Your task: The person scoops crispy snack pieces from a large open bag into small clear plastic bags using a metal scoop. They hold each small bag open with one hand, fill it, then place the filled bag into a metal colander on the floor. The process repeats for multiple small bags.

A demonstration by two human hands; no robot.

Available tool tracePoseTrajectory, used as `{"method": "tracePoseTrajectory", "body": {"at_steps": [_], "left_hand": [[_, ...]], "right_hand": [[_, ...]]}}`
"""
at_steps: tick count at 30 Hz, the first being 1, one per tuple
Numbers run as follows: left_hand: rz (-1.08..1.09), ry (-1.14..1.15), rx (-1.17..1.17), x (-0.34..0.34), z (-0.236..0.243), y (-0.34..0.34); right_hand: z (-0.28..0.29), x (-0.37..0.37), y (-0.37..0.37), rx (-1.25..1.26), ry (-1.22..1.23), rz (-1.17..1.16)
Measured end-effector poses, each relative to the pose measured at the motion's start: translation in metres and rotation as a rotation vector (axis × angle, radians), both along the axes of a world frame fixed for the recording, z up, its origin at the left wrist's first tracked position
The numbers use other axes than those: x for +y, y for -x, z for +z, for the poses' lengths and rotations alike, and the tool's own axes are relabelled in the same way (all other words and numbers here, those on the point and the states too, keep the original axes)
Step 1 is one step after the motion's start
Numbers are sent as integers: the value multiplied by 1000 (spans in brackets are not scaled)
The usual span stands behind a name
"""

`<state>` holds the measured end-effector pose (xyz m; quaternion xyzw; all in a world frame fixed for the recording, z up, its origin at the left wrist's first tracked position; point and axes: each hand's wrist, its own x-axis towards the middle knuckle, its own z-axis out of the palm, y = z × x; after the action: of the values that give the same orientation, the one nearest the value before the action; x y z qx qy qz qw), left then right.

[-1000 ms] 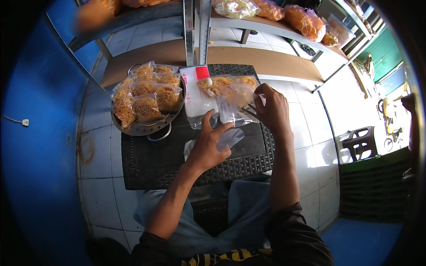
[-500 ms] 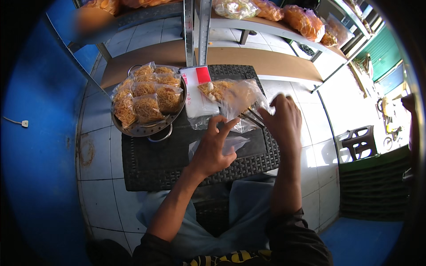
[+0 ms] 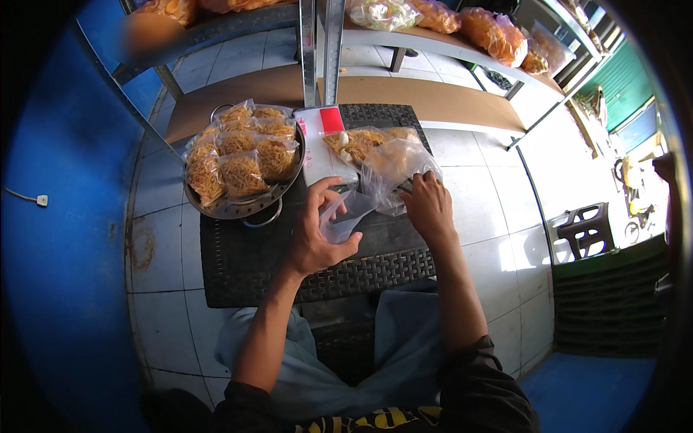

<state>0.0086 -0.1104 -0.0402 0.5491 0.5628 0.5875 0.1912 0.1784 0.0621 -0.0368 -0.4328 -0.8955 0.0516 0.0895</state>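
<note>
My left hand (image 3: 317, 234) curls round a small clear plastic bag (image 3: 343, 220), its mouth spread open between thumb and fingers. At the large clear bag (image 3: 395, 169), my right hand (image 3: 429, 209) closes on dark slim tongs (image 3: 406, 185), mostly hidden by fingers and plastic. Fried noodle-like snack strands (image 3: 361, 144) lie in the large bag, with a few pale pieces among them. Left of my hands, a round metal pan (image 3: 238, 211) holds several small filled snack packets (image 3: 242, 173).
Everything stands on a dark woven-pattern table (image 3: 253, 267). A stack of flat plastic bags (image 3: 317, 155) with a red patch lies between pan and large bag. Beyond is a metal-framed shelf (image 3: 411, 97) with bagged snacks (image 3: 494, 35) above. A dark plastic stool (image 3: 585, 229) stands at right.
My left hand has lifted the small bag off the table and opened it. My right hand has moved left and down, and its fingers have closed on the tongs.
</note>
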Motion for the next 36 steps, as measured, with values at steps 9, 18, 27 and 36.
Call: {"method": "tracePoseTrajectory", "body": {"at_steps": [9, 18, 27, 36], "left_hand": [[48, -12, -30, -1, 4, 1], [58, -57, -5, -1, 5, 3], [71, -36, 52, -4, 6, 0], [63, -48, 144, -5, 3, -2]], "right_hand": [[-2, -4, 2, 18, -74, -3], [47, -51, -40, 44, 24, -209], [36, -13, -33, 305, 466, -257], [6, 5, 2, 640, 929, -388]]}}
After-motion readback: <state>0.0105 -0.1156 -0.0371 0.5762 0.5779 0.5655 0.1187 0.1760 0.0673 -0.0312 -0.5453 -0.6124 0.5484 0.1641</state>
